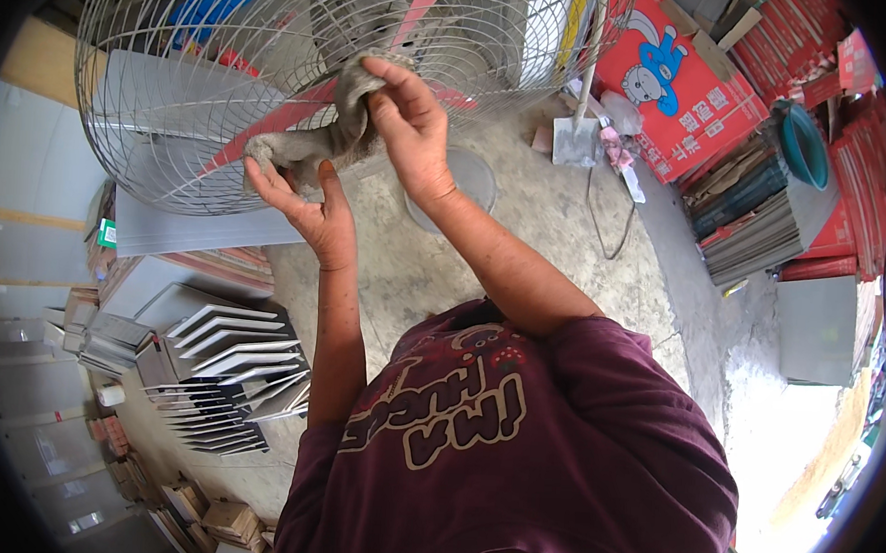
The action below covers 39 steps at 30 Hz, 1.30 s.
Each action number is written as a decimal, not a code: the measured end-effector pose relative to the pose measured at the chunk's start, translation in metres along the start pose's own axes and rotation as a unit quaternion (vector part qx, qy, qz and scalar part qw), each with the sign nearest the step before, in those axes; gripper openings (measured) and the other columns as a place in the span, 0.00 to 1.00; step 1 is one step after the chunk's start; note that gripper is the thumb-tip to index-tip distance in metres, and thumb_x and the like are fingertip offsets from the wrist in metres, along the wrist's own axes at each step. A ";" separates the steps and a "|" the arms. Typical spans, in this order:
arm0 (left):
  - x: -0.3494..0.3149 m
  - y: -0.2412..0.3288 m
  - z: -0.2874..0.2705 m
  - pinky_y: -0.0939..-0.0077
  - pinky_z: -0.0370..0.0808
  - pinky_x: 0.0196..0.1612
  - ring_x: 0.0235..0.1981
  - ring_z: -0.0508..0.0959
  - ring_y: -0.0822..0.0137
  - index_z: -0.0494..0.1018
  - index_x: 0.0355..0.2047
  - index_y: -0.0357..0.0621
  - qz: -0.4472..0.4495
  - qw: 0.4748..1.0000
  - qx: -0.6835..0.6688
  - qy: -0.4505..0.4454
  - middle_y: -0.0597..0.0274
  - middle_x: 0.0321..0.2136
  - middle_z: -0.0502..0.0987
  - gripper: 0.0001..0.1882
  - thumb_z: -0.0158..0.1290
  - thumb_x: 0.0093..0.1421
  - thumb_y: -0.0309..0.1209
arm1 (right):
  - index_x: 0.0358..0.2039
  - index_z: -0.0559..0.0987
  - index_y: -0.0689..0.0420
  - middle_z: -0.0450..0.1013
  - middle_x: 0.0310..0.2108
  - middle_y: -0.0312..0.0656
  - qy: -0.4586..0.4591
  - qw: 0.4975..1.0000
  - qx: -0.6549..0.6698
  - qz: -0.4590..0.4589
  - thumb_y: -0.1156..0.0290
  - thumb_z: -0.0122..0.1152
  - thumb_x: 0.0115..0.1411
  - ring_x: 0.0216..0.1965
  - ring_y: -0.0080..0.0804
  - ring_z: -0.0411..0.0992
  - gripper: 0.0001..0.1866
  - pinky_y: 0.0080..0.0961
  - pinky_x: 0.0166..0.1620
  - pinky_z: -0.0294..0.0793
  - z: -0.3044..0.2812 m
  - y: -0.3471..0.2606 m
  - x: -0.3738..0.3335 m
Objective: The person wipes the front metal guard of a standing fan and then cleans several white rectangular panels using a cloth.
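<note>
A dirty grey cloth (349, 116) is stretched between my two hands, against the wire guard of a large fan (206, 114). My right hand (413, 140) grips the cloth's upper end between thumb and fingers. Lower and to the left, my left hand (318, 220) has its fingers and thumb on the other end. Behind the wires show the fan's red blades (276, 120). Part of the guard is hidden by the cloth and hands.
A shovel (575, 138) and red cartons (692, 109) are at the back right, near a teal basin (804, 145) on stacked boards. Tile-like panels (239, 341) stand in a rack at left. A round, pale disc-like object (463, 182) lies below the fan.
</note>
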<state>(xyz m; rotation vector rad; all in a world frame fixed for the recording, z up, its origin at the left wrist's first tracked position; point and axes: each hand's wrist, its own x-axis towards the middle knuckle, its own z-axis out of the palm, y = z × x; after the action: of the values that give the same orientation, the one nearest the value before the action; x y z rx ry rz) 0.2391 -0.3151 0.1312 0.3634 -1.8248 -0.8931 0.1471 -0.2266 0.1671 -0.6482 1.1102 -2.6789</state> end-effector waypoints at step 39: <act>0.042 -0.069 -0.122 0.69 0.65 0.54 0.55 0.63 0.59 0.41 0.64 0.44 -0.076 0.984 -0.011 0.163 0.39 0.60 0.51 0.42 0.52 0.55 0.20 | 0.46 0.76 0.60 0.74 0.39 0.33 -0.027 0.988 -0.043 0.144 0.82 0.54 0.56 0.36 0.18 0.70 0.16 0.17 0.45 0.70 0.018 0.061 -0.036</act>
<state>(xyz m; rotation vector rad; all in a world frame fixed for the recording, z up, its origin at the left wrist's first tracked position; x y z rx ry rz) 0.3193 -0.4381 0.1337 0.6050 -1.5001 -0.8989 0.1865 -0.2695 0.1236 -0.5248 1.2078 -2.3680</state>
